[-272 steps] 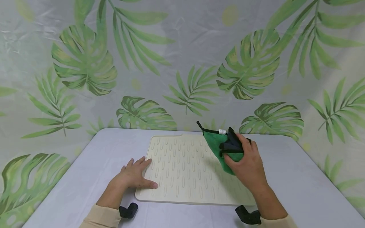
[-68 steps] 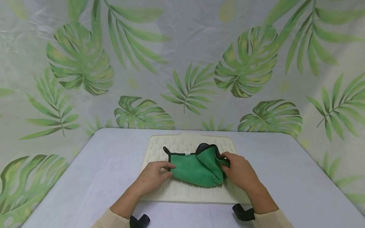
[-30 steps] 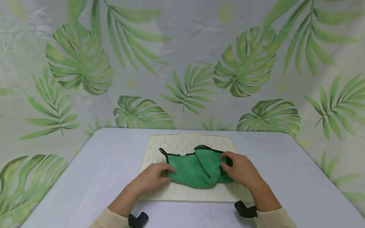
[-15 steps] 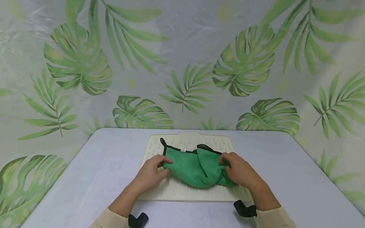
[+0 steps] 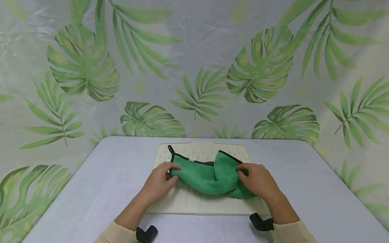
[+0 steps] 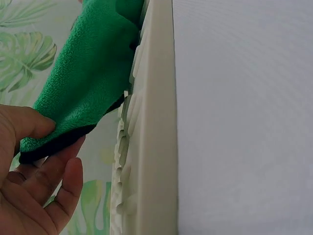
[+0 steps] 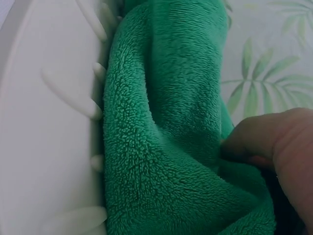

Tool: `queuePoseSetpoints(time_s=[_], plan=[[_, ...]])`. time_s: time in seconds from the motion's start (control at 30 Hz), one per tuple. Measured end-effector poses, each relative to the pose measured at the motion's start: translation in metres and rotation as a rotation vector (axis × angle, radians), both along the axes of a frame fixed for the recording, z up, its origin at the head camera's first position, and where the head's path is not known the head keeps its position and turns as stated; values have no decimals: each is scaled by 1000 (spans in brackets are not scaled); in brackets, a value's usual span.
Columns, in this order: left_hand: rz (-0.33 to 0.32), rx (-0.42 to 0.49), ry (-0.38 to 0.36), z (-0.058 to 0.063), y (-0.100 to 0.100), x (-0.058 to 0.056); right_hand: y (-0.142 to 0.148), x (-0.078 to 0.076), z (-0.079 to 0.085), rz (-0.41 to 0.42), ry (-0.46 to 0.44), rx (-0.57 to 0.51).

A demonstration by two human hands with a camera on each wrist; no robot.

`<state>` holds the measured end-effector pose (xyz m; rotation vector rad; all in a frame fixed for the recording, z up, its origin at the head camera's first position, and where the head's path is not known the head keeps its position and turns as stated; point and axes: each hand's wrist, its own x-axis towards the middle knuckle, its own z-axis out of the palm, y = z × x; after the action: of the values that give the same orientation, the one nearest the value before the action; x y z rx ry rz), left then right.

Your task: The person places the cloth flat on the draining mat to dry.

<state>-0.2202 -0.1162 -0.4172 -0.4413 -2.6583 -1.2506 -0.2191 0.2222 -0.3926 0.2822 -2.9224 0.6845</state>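
Observation:
A green plush towel [image 5: 197, 177] with black edging, a black hanging loop and a small white label is partly folded and sags over a cream ribbed mat [image 5: 200, 206]. At the towel's left corner, just below the loop, my left hand [image 5: 159, 182] pinches the edge. The left wrist view shows the thumb on the plush side of the towel [image 6: 93, 68], fingers behind the black trim, corner lifted off the mat. My right hand [image 5: 259, 180] pinches the right end between thumb and fingers. In the right wrist view the folded towel [image 7: 142, 132] hides most of those fingertips.
The mat lies on a white-covered table [image 5: 106, 175]. Behind it hangs a leaf-patterned curtain [image 5: 209, 50]. A black wrist mount sits on each wrist, below the mat's front edge.
From one hand holding the bunched towel over the mat, both hands now hold it by its ends. Lately the left corner has risen and shifted left, and the right upper fold has opened upward.

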Motion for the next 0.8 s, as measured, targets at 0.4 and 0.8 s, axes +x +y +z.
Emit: queuePoseSetpoints(time_s=[0.4,0.8], plan=[[45,5,12,2,-2,-2,1,-1,3,-59,17,-24],[98,15,-37,4,-7,-4,3,-1,2,-99,41,36]])
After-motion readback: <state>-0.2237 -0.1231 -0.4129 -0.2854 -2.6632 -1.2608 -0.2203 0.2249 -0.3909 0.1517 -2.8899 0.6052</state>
